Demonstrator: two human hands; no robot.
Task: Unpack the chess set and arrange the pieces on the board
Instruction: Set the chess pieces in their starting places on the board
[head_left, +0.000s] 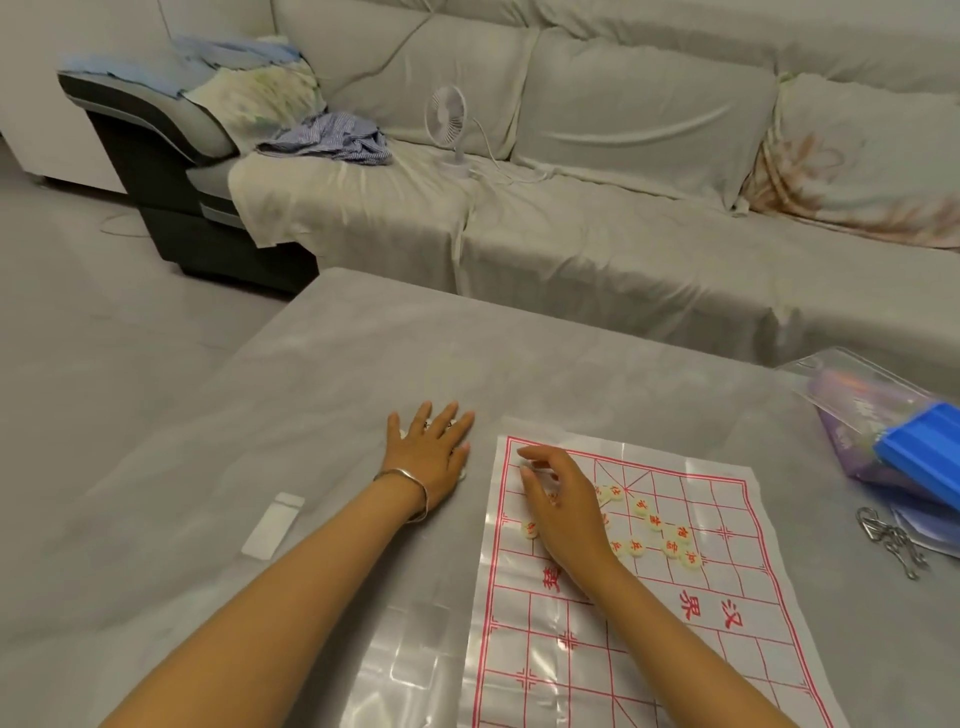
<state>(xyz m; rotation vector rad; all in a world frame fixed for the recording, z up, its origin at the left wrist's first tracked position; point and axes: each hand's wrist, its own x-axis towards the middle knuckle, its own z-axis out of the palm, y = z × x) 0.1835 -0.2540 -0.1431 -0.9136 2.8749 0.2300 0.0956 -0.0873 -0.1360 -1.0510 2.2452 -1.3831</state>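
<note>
A thin plastic board sheet (727, 639) with a red grid and red characters lies on the grey table. Several cream round pieces with red characters (660, 525) sit scattered on its far half, and one more piece (530, 529) lies near its left edge. My right hand (563, 504) hovers over the board's far left corner, fingers loosely curled, and I cannot tell whether it holds a piece. My left hand (431, 454) lies flat with fingers spread on the table left of the board, covering a few pale pieces that peek out at its edges.
A small white flat box (272, 525) lies on the table to the left. At the right edge are a clear bag with a blue box (919, 452) and metal wire rings (891, 540). Behind the table stands a covered sofa with a small white fan (449, 130).
</note>
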